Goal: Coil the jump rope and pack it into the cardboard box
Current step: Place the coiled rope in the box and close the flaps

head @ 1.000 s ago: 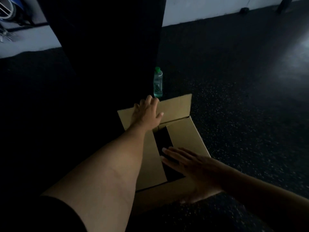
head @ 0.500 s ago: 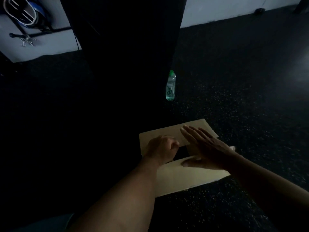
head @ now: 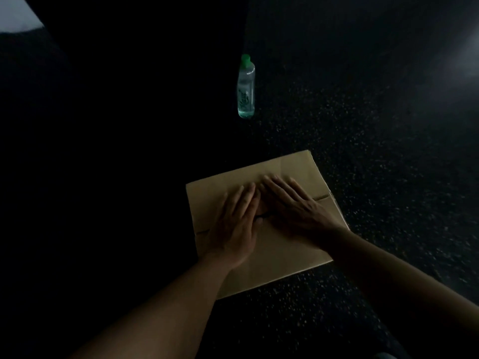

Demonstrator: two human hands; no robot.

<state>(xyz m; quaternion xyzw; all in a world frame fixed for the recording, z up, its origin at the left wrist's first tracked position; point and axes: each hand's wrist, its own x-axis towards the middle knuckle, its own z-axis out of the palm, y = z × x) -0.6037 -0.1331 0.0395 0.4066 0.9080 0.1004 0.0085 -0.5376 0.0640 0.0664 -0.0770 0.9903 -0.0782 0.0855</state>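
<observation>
The cardboard box (head: 261,218) sits on the dark speckled floor (head: 363,151) at the centre of the frame, its top flaps folded down. Both hands lie flat and open on the flaps, side by side: left hand (head: 234,224), right hand (head: 293,206). The jump rope cannot be seen; in this dim light, presumably it is inside. A clear bottle (head: 245,89) with a green cap stands upright above the box, well apart.
</observation>
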